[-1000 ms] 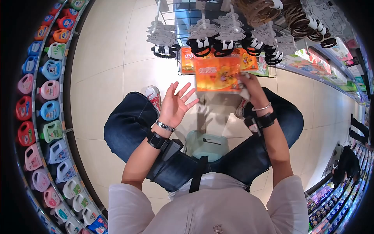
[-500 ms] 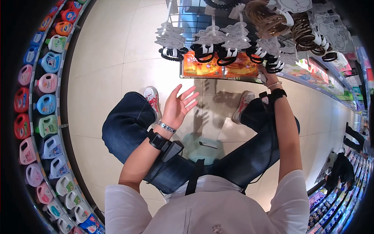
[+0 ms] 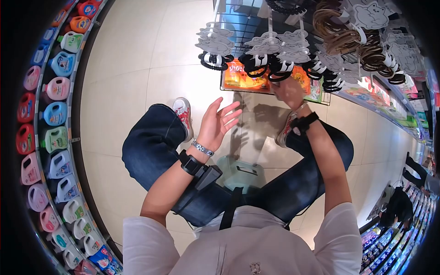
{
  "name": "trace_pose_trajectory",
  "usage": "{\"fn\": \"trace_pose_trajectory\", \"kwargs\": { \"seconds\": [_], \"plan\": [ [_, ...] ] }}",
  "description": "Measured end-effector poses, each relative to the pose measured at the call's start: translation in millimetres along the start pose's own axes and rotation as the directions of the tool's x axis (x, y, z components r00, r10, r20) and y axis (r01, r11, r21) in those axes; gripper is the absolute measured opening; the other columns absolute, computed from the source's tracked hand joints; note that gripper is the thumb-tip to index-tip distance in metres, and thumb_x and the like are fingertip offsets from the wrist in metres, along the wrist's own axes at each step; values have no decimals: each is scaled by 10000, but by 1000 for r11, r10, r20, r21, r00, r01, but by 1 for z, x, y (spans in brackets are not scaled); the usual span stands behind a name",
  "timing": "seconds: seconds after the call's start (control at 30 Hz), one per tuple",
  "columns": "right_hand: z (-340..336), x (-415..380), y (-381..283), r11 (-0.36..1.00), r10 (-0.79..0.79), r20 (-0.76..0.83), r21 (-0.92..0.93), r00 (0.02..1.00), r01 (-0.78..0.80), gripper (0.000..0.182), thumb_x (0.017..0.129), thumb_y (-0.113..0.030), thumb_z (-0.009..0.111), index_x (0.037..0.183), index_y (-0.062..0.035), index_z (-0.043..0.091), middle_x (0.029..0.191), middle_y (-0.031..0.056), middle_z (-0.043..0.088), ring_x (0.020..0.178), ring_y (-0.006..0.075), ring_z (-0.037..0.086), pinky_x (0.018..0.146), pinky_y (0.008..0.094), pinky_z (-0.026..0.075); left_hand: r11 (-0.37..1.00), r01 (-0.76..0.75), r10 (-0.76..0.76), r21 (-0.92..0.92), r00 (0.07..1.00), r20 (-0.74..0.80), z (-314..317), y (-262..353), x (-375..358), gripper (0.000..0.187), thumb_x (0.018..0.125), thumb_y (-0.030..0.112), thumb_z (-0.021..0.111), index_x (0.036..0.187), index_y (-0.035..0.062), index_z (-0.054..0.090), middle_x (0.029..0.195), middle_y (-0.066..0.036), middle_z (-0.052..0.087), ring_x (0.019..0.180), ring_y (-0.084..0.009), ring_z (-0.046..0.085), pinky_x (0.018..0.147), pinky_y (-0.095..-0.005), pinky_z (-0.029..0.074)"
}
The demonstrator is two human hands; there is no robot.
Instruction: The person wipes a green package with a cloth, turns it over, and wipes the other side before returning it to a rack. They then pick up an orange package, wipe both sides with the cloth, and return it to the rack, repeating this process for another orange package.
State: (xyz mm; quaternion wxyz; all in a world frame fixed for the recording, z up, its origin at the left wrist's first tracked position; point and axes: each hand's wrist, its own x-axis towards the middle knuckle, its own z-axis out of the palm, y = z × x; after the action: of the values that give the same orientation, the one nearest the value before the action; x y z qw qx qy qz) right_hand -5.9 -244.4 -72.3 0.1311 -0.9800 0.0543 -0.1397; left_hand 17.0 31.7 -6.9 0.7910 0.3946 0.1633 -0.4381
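Note:
My left hand [image 3: 216,126] is held over the floor with its palm turned up and fingers spread; nothing lies in it. Blurred by motion, my right hand [image 3: 289,93] is at the front of a low wire rack, overlapping the orange packets. One orange packet [image 3: 246,79] lies left of its fingers, another orange packet [image 3: 301,79] partly behind it. Its fingertips are partly hidden under hanging black hair ties [image 3: 280,73], so I cannot tell if it grips a packet. At the rack's right end is a green packet [image 3: 315,91].
Brown hair ties [image 3: 339,34] and white cat-shaped cards [image 3: 370,14] hang overhead. A pale green plastic stool [image 3: 240,172] stands between my knees. Detergent bottles [image 3: 57,140] line the left shelf. Further shelves [image 3: 394,245] and a person in black [image 3: 399,206] are at right.
My right hand has moved left along the rack, from its right end to the orange packets, uncovering the green packet. My left hand has shifted slightly right, still open.

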Motion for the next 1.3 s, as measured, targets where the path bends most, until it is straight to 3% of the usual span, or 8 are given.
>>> {"fn": "trace_pose_trajectory", "kwargs": {
  "seconds": [0.23, 0.3, 0.47, 0.63, 0.73, 0.97, 1.07, 1.3],
  "plan": [
    [24, 24, 0, 909, 336, 549, 24, 765, -416, 520, 811, -544, 472, 598, -86, 591, 567, 90, 576, 567, 250, 589, 570, 376, 464, 1000, 3, -4, -16, 999, -34, -4, -3, 4, 377, 937, 286, 358, 1265, 111, 294, 1200, -189, 506, 1029, -252, 555, 850, -317, 461],
    [31, 25, 5, 873, 277, 647, 140, 711, -467, 548, 809, -574, 482, 561, -90, 553, 417, -8, 447, 371, 93, 472, 411, 246, 370, 1000, 4, -4, -18, 999, -36, -5, -3, 4, 373, 933, 288, 368, 1256, 113, 303, 1178, -188, 523, 1019, -248, 560, 835, -311, 462],
    [30, 22, 15, 598, 338, 632, 429, 698, -677, 274, 683, -282, 724, 794, -60, 609, 599, 20, 599, 506, 117, 547, 551, 306, 442, 1000, -3, 2, -11, 999, -37, -4, -3, 4, 382, 926, 293, 388, 1251, 113, 306, 1165, -185, 532, 1003, -244, 569, 836, -308, 457],
    [23, 13, 33, 725, 365, 384, 455, 848, -517, 250, 683, -226, 693, 827, -32, 629, 694, 46, 634, 605, 149, 574, 552, 304, 436, 1000, 20, -20, -8, 999, -42, -5, -6, 7, 386, 922, 296, 399, 1248, 109, 311, 1152, -178, 540, 994, -241, 573, 837, -305, 454],
    [-13, 12, 16, 238, 444, 559, 680, 700, -694, 190, 745, -170, 611, 864, -24, 592, 696, 35, 596, 559, 134, 546, 506, 277, 417, 999, 15, -14, 29, 999, -40, -5, -9, 8, 396, 923, 320, 395, 1242, 99, 314, 1146, -172, 544, 992, -238, 573, 828, -313, 459],
    [-99, -30, -19, -284, 57, 768, 625, 637, -728, 159, 785, -179, 612, 866, -53, 558, 668, 24, 539, 544, 120, 536, 467, 241, 432, 985, 164, -163, -48, 986, 23, 2, -7, 6, 509, 908, 446, 399, 1233, 63, 317, 1170, -155, 530, 1036, -234, 551, 861, -357, 460],
    [-117, -64, -36, -283, 59, 773, 619, 631, -732, 206, 782, -127, 623, 953, -23, 574, 736, 30, 574, 565, 103, 542, 498, 236, 450, 967, 220, -197, -127, 966, 168, 3, -14, 6, 474, 908, 403, 424, 1203, 36, 367, 1158, -141, 534, 1028, -241, 557, 878, -383, 463],
    [-128, -85, -49, 296, 189, 596, 723, 780, -624, 285, 888, -200, 519, 1076, 12, 538, 862, 2, 548, 829, 67, 512, 741, 193, 415, 993, 111, -100, -31, 962, 252, 11, -14, -9, 354, 914, 216, 462, 1178, -15, 414, 1174, -138, 516, 1057, -244, 541, 911, -395, 455]
  ]
}}
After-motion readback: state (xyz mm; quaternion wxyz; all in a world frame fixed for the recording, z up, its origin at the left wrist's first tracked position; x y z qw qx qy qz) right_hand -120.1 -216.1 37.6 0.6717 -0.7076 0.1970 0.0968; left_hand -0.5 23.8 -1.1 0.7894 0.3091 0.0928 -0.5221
